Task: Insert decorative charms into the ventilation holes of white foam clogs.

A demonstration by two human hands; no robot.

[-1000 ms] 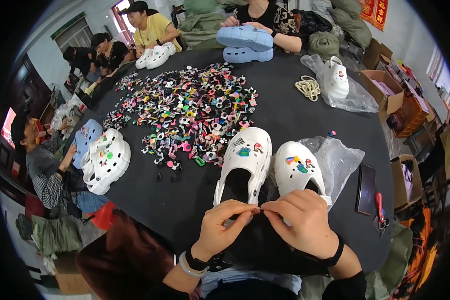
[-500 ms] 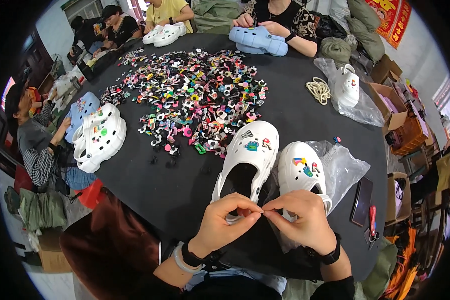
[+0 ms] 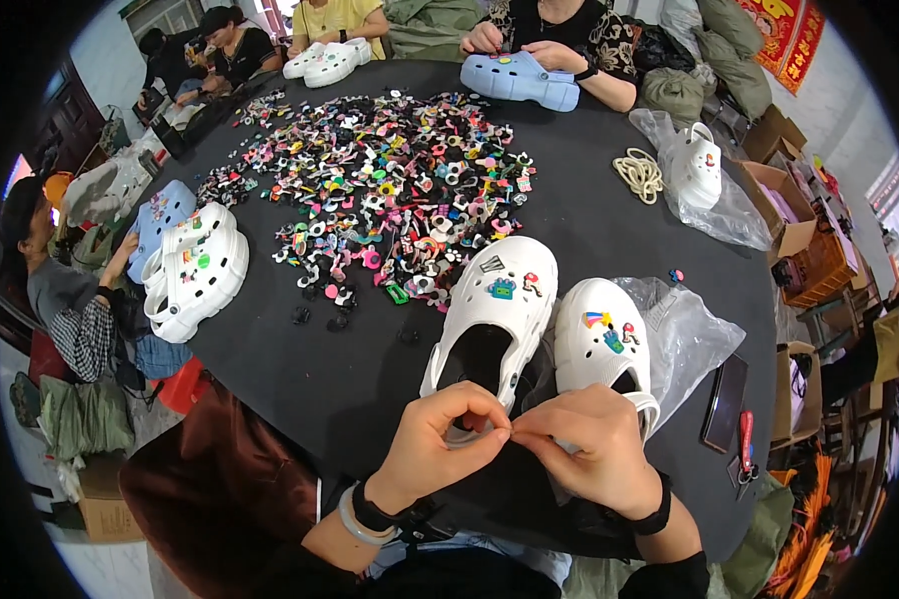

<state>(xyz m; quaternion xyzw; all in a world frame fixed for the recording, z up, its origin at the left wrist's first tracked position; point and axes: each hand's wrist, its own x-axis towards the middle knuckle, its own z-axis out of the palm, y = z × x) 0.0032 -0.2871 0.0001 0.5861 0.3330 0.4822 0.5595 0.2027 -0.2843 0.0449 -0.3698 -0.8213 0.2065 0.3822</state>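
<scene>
My left hand [image 3: 448, 439] and my right hand [image 3: 594, 444] meet fingertip to fingertip over the near edge of the table. Each is closed in a pinch; whatever sits between the fingertips is too small to make out. Just beyond them lies a white clog [image 3: 504, 290] with several colourful shoe charms on its toe. To its right is a second white clog [image 3: 581, 324], also with charms, its heel strap close to my right hand. Farther off, a wide pile of mixed shoe charms [image 3: 370, 190] covers the middle of the black table [image 3: 270, 369].
Clear plastic bags [image 3: 694, 329] lie right of the clogs, near a phone [image 3: 723, 404] and a red key fob [image 3: 745, 434]. More white clogs [image 3: 202, 275] stand at the left. Coiled cord [image 3: 637, 175] rests at the right. Co-workers handle blue [image 3: 519, 80] and white clogs across the table.
My hands have shifted slightly left, still pinched together. Across the table, a co-worker's hand has moved a little over the blue clog. The co-worker at the left has shifted.
</scene>
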